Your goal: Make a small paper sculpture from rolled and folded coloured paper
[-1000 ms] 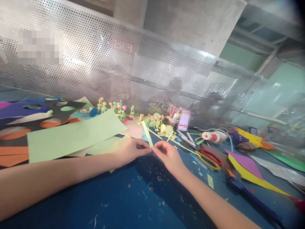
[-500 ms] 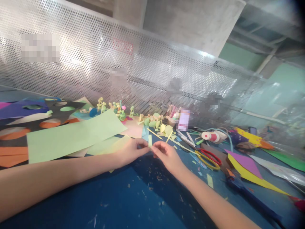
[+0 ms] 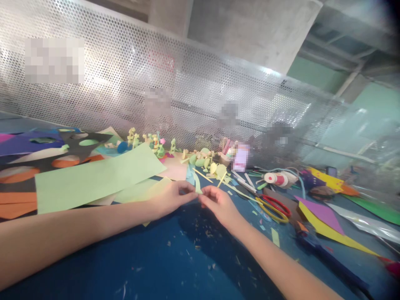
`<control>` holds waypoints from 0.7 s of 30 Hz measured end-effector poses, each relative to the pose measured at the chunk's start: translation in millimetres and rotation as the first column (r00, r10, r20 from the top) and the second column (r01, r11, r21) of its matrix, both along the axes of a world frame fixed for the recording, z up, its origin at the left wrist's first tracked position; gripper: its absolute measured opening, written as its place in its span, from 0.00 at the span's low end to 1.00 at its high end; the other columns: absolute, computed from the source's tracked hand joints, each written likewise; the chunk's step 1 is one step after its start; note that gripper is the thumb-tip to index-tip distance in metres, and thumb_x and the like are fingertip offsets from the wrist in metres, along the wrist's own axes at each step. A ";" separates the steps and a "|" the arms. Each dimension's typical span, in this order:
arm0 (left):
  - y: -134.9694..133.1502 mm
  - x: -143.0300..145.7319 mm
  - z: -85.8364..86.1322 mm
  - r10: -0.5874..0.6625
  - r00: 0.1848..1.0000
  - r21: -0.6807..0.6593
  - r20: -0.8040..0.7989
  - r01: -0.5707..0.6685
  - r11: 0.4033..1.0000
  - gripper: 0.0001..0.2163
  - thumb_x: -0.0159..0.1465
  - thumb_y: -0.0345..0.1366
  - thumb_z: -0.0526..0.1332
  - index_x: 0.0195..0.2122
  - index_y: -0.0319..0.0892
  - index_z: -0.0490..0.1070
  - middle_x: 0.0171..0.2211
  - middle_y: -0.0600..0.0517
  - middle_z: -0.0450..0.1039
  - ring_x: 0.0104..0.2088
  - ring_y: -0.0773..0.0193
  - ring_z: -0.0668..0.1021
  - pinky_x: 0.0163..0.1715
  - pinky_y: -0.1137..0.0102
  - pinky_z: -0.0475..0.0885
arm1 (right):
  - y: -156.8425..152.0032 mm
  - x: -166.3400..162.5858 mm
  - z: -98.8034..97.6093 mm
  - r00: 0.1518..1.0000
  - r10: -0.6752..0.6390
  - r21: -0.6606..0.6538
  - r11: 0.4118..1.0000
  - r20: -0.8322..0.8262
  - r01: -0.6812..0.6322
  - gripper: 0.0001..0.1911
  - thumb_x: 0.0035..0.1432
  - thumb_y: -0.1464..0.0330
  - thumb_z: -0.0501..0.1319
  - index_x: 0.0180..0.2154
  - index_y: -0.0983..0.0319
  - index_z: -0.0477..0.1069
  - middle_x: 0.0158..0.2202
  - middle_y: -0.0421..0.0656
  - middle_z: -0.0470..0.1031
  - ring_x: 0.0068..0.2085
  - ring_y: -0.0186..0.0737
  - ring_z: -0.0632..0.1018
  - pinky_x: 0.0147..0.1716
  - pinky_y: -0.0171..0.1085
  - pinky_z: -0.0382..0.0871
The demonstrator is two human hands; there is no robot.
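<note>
A narrow pale green strip (image 3: 197, 183), perhaps paper or foam sheet, stands up between my two hands over the blue table. My left hand (image 3: 173, 198) is closed, thumb and fingers pinching the strip's lower end from the left. From the right, my right hand (image 3: 220, 206) pinches the same end, its fingertips almost touching the left ones. The exact grip is partly hidden by the fingers. Large light green sheets (image 3: 96, 179) lie left of my left hand. Just beyond my hands are thin yellow sticks (image 3: 203, 175) and small green and yellow cut pieces (image 3: 213, 168).
Scissors (image 3: 275, 208) with red and yellow handles lie to the right, near a red spool (image 3: 275, 179) and a blue glue gun (image 3: 331, 262). Small figures (image 3: 153, 143) stand at the back before a perforated metal screen (image 3: 193, 96). Coloured sheets (image 3: 325, 216) lie at right.
The strip now leans and curves with its top tilted left, where it stood straighter before. Both hands have stayed nearly in place, with slight finger movement.
</note>
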State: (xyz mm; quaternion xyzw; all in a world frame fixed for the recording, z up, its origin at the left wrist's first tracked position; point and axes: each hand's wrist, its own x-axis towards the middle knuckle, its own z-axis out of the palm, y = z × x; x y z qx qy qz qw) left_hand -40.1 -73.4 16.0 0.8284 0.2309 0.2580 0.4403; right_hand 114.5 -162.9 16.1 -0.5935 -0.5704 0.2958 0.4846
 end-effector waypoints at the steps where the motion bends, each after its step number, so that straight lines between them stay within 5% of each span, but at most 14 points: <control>1: 0.0 0.1 -0.3 0.002 1.000 0.003 0.000 -0.002 1.000 0.12 0.57 0.45 0.55 0.32 0.43 0.70 0.30 0.55 0.73 0.32 0.66 0.73 0.33 0.75 0.65 | 0.4 -0.2 -0.1 1.000 0.005 -0.005 1.000 -0.021 -0.005 0.10 0.51 0.62 0.60 0.31 0.62 0.67 0.24 0.36 0.68 0.26 0.33 0.71 0.30 0.34 0.67; 15: 0.2 3.0 -2.3 -0.028 0.998 0.005 0.050 0.028 1.000 0.11 0.57 0.44 0.57 0.30 0.42 0.73 0.29 0.55 0.74 0.31 0.67 0.73 0.32 0.75 0.65 | 2.5 2.0 -1.8 0.997 -0.031 0.059 0.998 -0.070 0.036 0.10 0.51 0.62 0.60 0.31 0.62 0.66 0.27 0.38 0.68 0.27 0.33 0.71 0.30 0.34 0.68; 21: 2.6 3.5 -7.1 -0.027 0.999 0.044 0.047 0.025 0.999 0.10 0.58 0.43 0.56 0.29 0.43 0.72 0.29 0.55 0.73 0.31 0.66 0.74 0.33 0.75 0.66 | -0.1 1.3 -1.6 0.977 -0.110 0.303 0.952 0.184 0.050 0.04 0.52 0.68 0.60 0.32 0.60 0.66 0.30 0.39 0.69 0.32 0.35 0.72 0.30 0.33 0.68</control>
